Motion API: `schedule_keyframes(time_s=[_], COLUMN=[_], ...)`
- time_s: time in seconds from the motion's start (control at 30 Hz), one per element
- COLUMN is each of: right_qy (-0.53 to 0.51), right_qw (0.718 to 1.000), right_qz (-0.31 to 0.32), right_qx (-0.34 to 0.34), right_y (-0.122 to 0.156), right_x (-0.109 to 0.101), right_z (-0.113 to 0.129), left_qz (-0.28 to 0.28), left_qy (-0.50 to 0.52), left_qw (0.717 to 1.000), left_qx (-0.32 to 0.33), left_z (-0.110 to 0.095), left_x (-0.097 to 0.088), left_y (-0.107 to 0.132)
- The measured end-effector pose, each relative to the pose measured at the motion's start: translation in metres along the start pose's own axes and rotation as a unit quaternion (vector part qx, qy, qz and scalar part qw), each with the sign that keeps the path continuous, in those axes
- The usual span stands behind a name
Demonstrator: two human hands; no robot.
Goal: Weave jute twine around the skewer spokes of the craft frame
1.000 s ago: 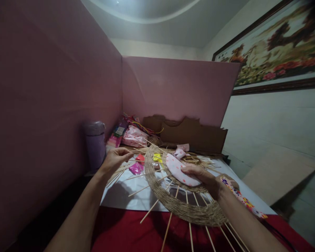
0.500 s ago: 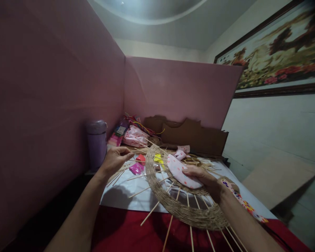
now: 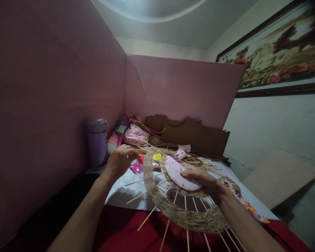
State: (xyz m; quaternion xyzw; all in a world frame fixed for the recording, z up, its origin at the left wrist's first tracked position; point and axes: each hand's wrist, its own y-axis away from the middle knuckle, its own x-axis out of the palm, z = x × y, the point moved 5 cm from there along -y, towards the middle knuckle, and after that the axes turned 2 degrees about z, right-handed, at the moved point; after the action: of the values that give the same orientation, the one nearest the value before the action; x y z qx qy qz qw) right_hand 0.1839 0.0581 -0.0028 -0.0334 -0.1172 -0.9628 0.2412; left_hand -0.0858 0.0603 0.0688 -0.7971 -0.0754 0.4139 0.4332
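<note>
A half-round woven piece (image 3: pixel 153 190) is held up over the table, with a band of brown twine wound across thin sticks that fan outward. Its inner part carries a white cloth pad (image 3: pixel 176 171) with pink-red dots. My right hand (image 3: pixel 203 178) grips the woven piece at this pad, thumb on top and the other fingers hidden beneath. At the left rim, my left hand (image 3: pixel 123 159) is closed in a pinch beside the stick ends. Whatever lies between those fingertips is too thin to make out. A ring shows on one finger.
Behind lie loose sticks (image 3: pixel 162 151), a twine ball (image 3: pixel 154 140), a dotted cloth bundle (image 3: pixel 136 134) and torn cardboard (image 3: pixel 183 134). Yellow (image 3: pixel 157 157) and magenta packets (image 3: pixel 137 167) rest on the white sheet (image 3: pixel 115 197). A purple cylinder (image 3: pixel 97 143) stands left, by the pink partition (image 3: pixel 68 87).
My left hand has moved right, closer to the woven rim, and turned so its back shows more. The woven piece has shifted slightly left and down, still in my right hand.
</note>
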Motion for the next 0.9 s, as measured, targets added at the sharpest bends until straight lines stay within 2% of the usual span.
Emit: schedule_keyframes(time_s=[0.13, 0.33, 0.53, 0.7, 0.9], right_qy=[0.003, 0.014, 0.011, -0.003, 0.002], right_qw=[1.000, 1.000, 1.000, 1.000, 1.000], right_qz=[0.000, 0.010, 0.007, 0.005, 0.030], right_qx=[0.006, 0.014, 0.010, 0.001, 0.008], right_y=[-0.0013, -0.0005, 0.0008, 0.0004, 0.0004], right_x=[-0.0005, 0.0009, 0.0026, 0.0044, 0.0069], right_z=[-0.0029, -0.0026, -0.0005, -0.0005, 0.0007], left_qz=[0.004, 0.008, -0.003, 0.000, -0.001], left_qy=[-0.039, -0.064, -0.056, -0.089, -0.096], left_qw=[0.998, 0.996, 0.997, 0.995, 0.995], left_qx=[0.040, 0.068, 0.058, 0.047, 0.027], left_z=[-0.0086, -0.0106, -0.0078, -0.0081, -0.0048], left_x=[0.0027, 0.0048, 0.0054, 0.0059, 0.0072], left_y=[0.0015, 0.0011, 0.0003, 0.0002, 0.0002])
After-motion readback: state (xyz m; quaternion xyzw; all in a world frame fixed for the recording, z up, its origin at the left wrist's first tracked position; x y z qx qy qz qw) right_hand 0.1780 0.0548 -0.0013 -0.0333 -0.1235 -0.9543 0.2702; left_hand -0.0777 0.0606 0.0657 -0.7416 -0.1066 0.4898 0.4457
